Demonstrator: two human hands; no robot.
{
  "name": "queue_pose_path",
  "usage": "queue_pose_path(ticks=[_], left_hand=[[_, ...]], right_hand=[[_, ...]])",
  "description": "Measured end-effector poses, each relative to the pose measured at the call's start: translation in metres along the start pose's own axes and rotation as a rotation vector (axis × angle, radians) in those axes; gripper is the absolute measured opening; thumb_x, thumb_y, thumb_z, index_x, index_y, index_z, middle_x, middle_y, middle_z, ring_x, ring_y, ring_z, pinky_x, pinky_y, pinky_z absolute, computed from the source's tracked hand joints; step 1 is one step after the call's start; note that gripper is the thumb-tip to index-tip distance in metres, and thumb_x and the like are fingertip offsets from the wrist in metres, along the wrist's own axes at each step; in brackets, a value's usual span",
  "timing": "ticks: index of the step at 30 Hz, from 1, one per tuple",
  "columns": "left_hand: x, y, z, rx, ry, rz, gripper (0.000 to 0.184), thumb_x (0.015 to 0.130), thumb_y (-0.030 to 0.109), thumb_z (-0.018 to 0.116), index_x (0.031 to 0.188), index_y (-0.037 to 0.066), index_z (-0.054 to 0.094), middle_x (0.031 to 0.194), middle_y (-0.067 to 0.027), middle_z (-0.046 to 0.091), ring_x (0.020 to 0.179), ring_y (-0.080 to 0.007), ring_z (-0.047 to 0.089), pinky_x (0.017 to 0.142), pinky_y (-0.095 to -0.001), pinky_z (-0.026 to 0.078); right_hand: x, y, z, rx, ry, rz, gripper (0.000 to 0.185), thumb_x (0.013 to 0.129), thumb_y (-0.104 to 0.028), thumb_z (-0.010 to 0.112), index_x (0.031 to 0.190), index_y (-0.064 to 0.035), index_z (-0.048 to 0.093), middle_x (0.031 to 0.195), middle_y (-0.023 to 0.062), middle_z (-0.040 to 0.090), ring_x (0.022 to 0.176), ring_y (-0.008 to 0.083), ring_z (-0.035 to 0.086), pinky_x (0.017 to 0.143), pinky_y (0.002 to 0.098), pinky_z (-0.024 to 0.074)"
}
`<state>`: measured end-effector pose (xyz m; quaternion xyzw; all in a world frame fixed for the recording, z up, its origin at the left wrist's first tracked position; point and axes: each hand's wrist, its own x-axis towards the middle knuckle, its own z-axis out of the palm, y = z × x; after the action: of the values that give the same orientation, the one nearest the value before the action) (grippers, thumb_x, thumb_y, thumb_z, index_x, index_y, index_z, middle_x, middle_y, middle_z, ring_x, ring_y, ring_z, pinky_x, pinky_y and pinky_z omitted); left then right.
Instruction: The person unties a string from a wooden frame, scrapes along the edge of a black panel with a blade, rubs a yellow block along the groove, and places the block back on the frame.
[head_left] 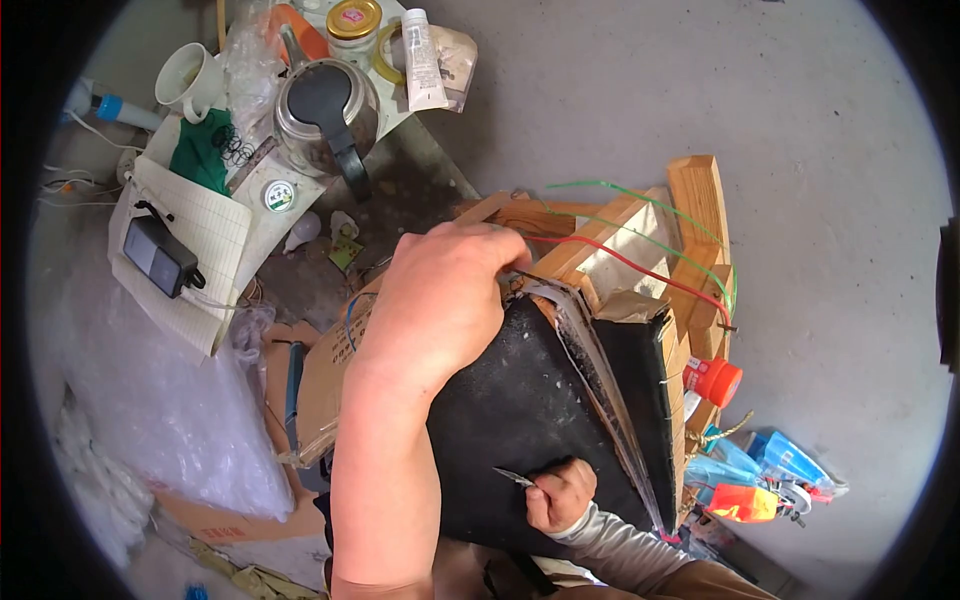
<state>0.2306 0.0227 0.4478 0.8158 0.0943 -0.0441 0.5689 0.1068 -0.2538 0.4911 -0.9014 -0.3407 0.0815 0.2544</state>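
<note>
My left hand [465, 255], at the end of a bare forearm, reaches over the far edge of a black-covered surface [500, 400]. Its fingers are curled down by the top of a clear plastic strip [595, 385], and what they pinch is hidden. Nearer to me, my right hand [562, 495] is closed on a small pointed metal tool [512, 477], whose tip points left above the black surface. The strip runs from the far edge down toward the lower right.
Behind stands a wooden frame [700, 215] with red wire [640, 262] and green wire over it. An orange-capped bottle [713, 382] is at the right. A side table carries a kettle [325, 110], mug [190, 82], notebook [205, 225] and black device [160, 257]. Plastic wrap [180, 390] lies left.
</note>
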Motion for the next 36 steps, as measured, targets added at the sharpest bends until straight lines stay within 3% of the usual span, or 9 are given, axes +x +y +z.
queue_pose_path(ticks=[5, 7, 16, 19, 21, 23, 24, 31, 36], left_hand=[[0.001, 0.000, 0.003, -0.037, -0.080, -0.025, 0.026, 0.082, -0.005, 0.053, 0.103, 0.003, 0.066, 0.088, -0.0176, 0.070, 0.088, -0.0365, 0.067, 0.080, -0.0416, 0.053], [0.002, 0.000, 0.004, 0.047, 0.047, 0.004, 0.025, 0.082, -0.006, 0.053, 0.102, 0.002, 0.065, 0.091, -0.0180, 0.070, 0.086, -0.0364, 0.068, 0.077, -0.0426, 0.053], [0.000, 0.015, 0.000, 0.433, 0.104, -0.036, 0.019, 0.090, 0.008, 0.054, 0.106, 0.003, 0.063, 0.104, -0.0186, 0.068, 0.102, -0.0375, 0.062, 0.088, -0.0475, 0.048], [-0.008, 0.020, 0.009, 0.367, 0.313, 0.224, 0.022, 0.093, 0.010, 0.053, 0.111, 0.003, 0.063, 0.103, -0.0198, 0.067, 0.099, -0.0384, 0.063, 0.088, -0.0476, 0.048], [-0.023, 0.023, 0.017, 0.325, 0.197, 0.219, 0.028, 0.095, 0.012, 0.052, 0.120, 0.003, 0.060, 0.115, -0.0201, 0.064, 0.109, -0.0389, 0.059, 0.095, -0.0455, 0.046], [-0.031, 0.014, 0.035, 0.495, 0.353, 0.432, 0.030, 0.098, 0.018, 0.049, 0.123, 0.007, 0.059, 0.132, -0.0136, 0.056, 0.132, -0.0289, 0.046, 0.108, -0.0448, 0.035], [-0.043, 0.027, 0.036, 0.562, 0.238, 0.348, 0.035, 0.099, 0.025, 0.049, 0.130, 0.008, 0.055, 0.146, -0.0125, 0.045, 0.142, -0.0299, 0.032, 0.114, -0.0495, 0.027], [-0.086, 0.044, 0.101, 0.909, 0.321, 0.507, 0.048, 0.097, 0.038, 0.052, 0.135, 0.010, 0.053, 0.147, -0.0097, 0.045, 0.143, -0.0298, 0.031, 0.115, -0.0556, 0.021], [-0.125, 0.053, 0.139, 0.994, 0.348, 0.540, 0.053, 0.097, 0.041, 0.049, 0.140, 0.009, 0.048, 0.149, -0.0085, 0.044, 0.143, -0.0273, 0.032, 0.116, -0.0533, 0.020]], right_hand=[[0.001, -0.001, -0.001, -0.009, 0.004, -0.001, 0.015, 0.077, -0.008, 0.067, 0.088, -0.0077, 0.057, 0.069, 0.0070, 0.055, 0.056, 0.0259, 0.051, 0.054, 0.0377, 0.0389], [0.001, 0.000, -0.001, 0.009, 0.005, -0.006, 0.015, 0.077, -0.008, 0.068, 0.088, -0.0072, 0.058, 0.069, 0.0069, 0.056, 0.056, 0.0258, 0.051, 0.054, 0.0373, 0.0389], [-0.002, 0.002, 0.006, 0.052, 0.151, -0.009, 0.015, 0.074, -0.010, 0.075, 0.085, -0.0076, 0.064, 0.068, 0.0052, 0.057, 0.055, 0.0244, 0.052, 0.052, 0.0351, 0.0390], [-0.004, 0.002, 0.006, 0.112, 0.219, -0.016, 0.014, 0.076, -0.008, 0.074, 0.085, -0.0062, 0.064, 0.069, 0.0060, 0.058, 0.055, 0.0250, 0.053, 0.052, 0.0352, 0.0396], [-0.010, 0.002, 0.006, 0.149, 0.270, -0.030, 0.012, 0.078, -0.006, 0.072, 0.085, -0.0048, 0.063, 0.069, 0.0070, 0.058, 0.055, 0.0258, 0.053, 0.053, 0.0356, 0.0412], [-0.015, 0.003, 0.006, 0.314, 0.349, -0.005, 0.009, 0.081, -0.004, 0.070, 0.086, -0.0037, 0.063, 0.068, 0.0083, 0.058, 0.056, 0.0265, 0.054, 0.054, 0.0356, 0.0426], [-0.020, 0.005, 0.006, 0.358, 0.373, -0.002, 0.005, 0.084, -0.002, 0.067, 0.086, -0.0013, 0.062, 0.069, 0.0092, 0.058, 0.056, 0.0229, 0.054, 0.053, 0.0325, 0.0429], [-0.057, 0.009, 0.009, 0.774, 0.500, -0.017, 0.001, 0.089, 0.002, 0.061, 0.090, 0.0017, 0.061, 0.072, 0.0083, 0.058, 0.058, 0.0129, 0.052, 0.052, 0.0265, 0.0402], [-0.156, 0.025, -0.029, 0.600, 0.356, -0.234, 0.006, 0.082, 0.005, 0.064, 0.085, 0.0003, 0.063, 0.066, 0.0104, 0.058, 0.054, 0.0229, 0.056, 0.050, 0.0326, 0.0434]])
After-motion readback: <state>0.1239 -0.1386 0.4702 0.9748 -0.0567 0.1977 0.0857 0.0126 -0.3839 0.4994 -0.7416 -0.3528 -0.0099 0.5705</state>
